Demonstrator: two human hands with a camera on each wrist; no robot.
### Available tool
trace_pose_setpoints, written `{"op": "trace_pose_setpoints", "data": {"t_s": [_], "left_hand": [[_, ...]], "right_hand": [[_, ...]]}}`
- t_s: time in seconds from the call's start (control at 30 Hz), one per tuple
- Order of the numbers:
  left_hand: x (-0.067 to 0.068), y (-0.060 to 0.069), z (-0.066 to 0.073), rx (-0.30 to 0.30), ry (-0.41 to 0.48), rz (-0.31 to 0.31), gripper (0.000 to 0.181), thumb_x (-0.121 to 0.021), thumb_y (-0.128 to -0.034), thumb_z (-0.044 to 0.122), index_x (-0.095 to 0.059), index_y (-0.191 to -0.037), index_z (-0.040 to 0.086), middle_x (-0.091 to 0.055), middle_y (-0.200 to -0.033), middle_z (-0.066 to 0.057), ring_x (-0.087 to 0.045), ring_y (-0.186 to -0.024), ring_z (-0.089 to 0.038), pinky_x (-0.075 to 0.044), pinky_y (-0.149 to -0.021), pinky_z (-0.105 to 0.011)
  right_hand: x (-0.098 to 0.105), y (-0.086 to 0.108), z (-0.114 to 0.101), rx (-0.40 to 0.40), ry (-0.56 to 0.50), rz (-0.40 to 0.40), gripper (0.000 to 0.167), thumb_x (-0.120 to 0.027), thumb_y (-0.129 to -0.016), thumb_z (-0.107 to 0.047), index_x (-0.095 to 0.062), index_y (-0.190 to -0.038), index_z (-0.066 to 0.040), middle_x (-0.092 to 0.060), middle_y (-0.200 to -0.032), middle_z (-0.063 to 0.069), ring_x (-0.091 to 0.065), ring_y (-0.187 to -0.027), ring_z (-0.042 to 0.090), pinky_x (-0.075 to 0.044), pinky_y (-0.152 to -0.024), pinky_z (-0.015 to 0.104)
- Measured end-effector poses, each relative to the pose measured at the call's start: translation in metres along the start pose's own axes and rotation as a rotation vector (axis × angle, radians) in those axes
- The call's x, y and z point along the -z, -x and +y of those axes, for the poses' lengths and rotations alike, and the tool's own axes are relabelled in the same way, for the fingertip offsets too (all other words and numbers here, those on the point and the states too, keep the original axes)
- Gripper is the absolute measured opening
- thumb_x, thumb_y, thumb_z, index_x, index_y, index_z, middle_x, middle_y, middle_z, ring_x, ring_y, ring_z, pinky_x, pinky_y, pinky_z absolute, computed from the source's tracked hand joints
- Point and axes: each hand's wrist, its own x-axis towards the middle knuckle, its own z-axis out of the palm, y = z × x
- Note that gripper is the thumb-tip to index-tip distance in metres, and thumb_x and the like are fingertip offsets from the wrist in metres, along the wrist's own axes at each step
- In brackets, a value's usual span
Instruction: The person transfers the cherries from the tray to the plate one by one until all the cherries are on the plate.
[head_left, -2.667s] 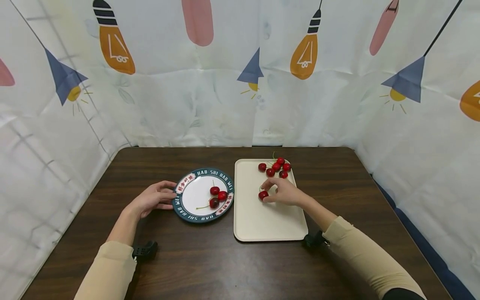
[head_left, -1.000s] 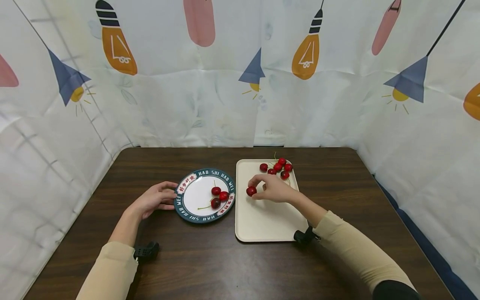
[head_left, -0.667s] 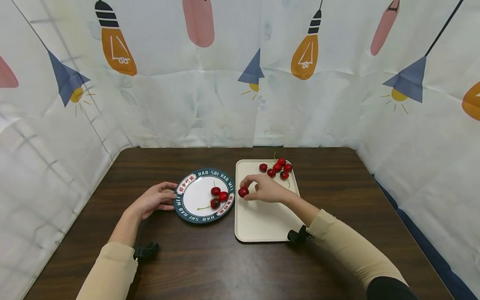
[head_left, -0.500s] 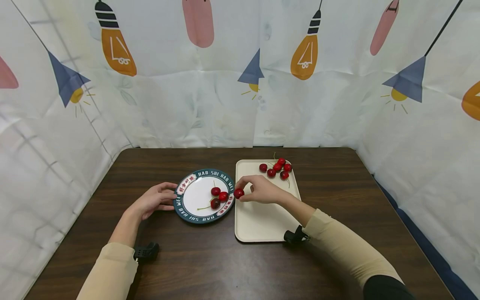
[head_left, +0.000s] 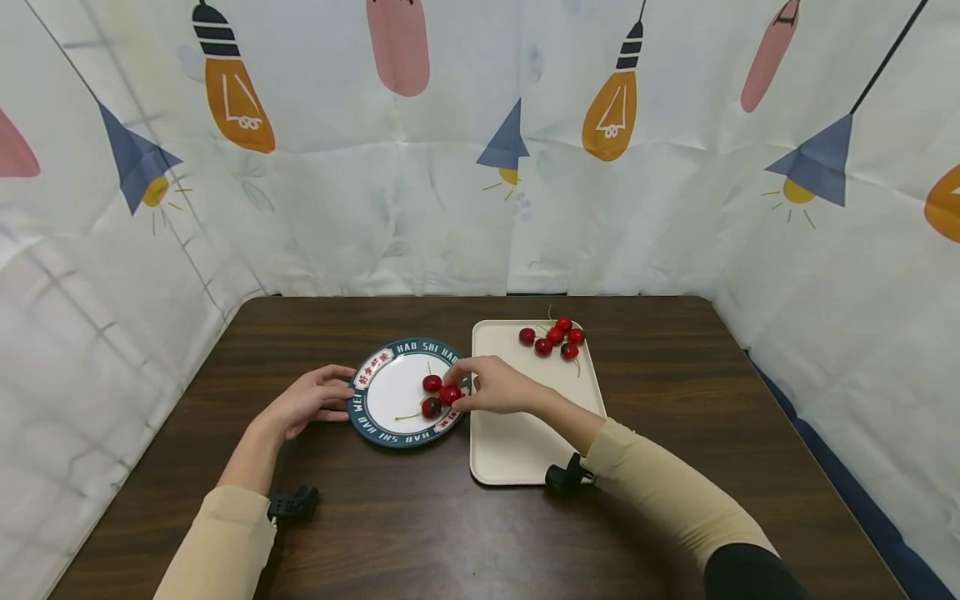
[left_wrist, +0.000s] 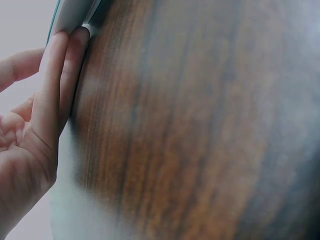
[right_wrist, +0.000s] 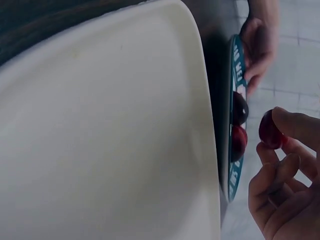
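Over the right part of the round plate (head_left: 390,427), white with a dark teal lettered rim, my right hand (head_left: 501,386) pinches a red cherry (right_wrist: 270,131) between thumb and fingers. In the right wrist view that cherry is held apart from the plate. Cherries lie on the plate, among them one (head_left: 431,383) and a darker one with a stem (head_left: 431,407); the held cherry and fingers overlap that group in the head view. My left hand (head_left: 311,400) touches the plate's left edge, its fingers (left_wrist: 50,95) fairly straight.
A cream rectangular tray (head_left: 517,450) stands just right of the plate, partly under my right forearm. Several cherries (head_left: 554,335) are clustered at its far right corner. Both sit on a dark wooden table (head_left: 390,525), with a patterned curtain (head_left: 420,217) behind.
My right hand has carried the cherry leftward from the tray to over the plate. The left hand has stayed at the plate's edge.
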Motion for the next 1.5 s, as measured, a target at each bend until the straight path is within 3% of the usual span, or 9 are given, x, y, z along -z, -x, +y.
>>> {"op": "trace_pose_setpoints", "data": {"t_s": [0.27,0.4,0.6,0.93,1.3,1.5], "left_hand": [[0.000,0.000,0.001,0.002,0.002,0.001,0.056,-0.058,-0.1059,0.013,-0.031,-0.152,-0.005,-0.060,-0.118,-0.018,-0.067,-0.099,-0.022,-0.061,-0.086,-0.040],[0.000,0.000,0.001,0.005,0.003,0.003,0.056,-0.058,-0.1060,0.014,-0.032,-0.152,-0.004,-0.060,-0.118,-0.017,-0.067,-0.098,-0.022,-0.061,-0.086,-0.040],[0.000,0.001,0.001,0.010,0.006,0.008,0.055,-0.058,-0.1058,0.013,-0.032,-0.151,-0.004,-0.061,-0.116,-0.016,-0.067,-0.097,-0.022,-0.061,-0.086,-0.040],[-0.001,-0.001,0.001,0.007,0.007,0.006,0.054,-0.057,-0.1059,0.012,-0.032,-0.151,-0.005,-0.059,-0.117,-0.017,-0.067,-0.097,-0.022,-0.061,-0.086,-0.040],[-0.001,0.000,0.000,0.007,0.002,0.008,0.055,-0.057,-0.1060,0.013,-0.032,-0.151,-0.005,-0.059,-0.118,-0.018,-0.067,-0.098,-0.023,-0.061,-0.086,-0.040],[-0.001,0.001,0.000,0.010,-0.001,0.015,0.056,-0.058,-0.1058,0.015,-0.032,-0.152,-0.004,-0.059,-0.119,-0.019,-0.067,-0.098,-0.023,-0.060,-0.086,-0.040]], "right_hand": [[-0.013,-0.012,-0.011,0.023,-0.003,-0.011,0.031,-0.081,-0.089,-0.015,-0.070,-0.118,-0.012,-0.070,-0.112,-0.001,-0.060,-0.101,0.022,-0.055,-0.079,0.023],[-0.019,-0.017,-0.015,0.030,0.025,-0.023,0.030,-0.081,-0.090,-0.017,-0.070,-0.117,-0.014,-0.070,-0.111,-0.003,-0.059,-0.103,0.016,-0.053,-0.084,0.021],[-0.026,-0.024,-0.019,0.027,0.009,-0.029,0.032,-0.083,-0.088,-0.018,-0.069,-0.117,-0.015,-0.070,-0.108,-0.004,-0.059,-0.103,0.020,-0.053,-0.081,0.020],[-0.031,-0.027,-0.019,0.032,-0.002,-0.009,0.034,-0.083,-0.088,-0.015,-0.068,-0.117,-0.008,-0.072,-0.108,0.004,-0.063,-0.099,0.019,-0.053,-0.084,0.021],[-0.020,-0.017,-0.005,0.024,0.016,0.010,0.031,-0.081,-0.090,-0.015,-0.070,-0.117,-0.006,-0.071,-0.111,0.005,-0.063,-0.102,0.022,-0.052,-0.085,0.025],[-0.007,-0.005,0.010,-0.013,0.011,0.048,0.031,-0.080,-0.089,-0.016,-0.070,-0.117,-0.007,-0.070,-0.109,0.005,-0.063,-0.091,0.025,-0.051,-0.076,0.027]]}}
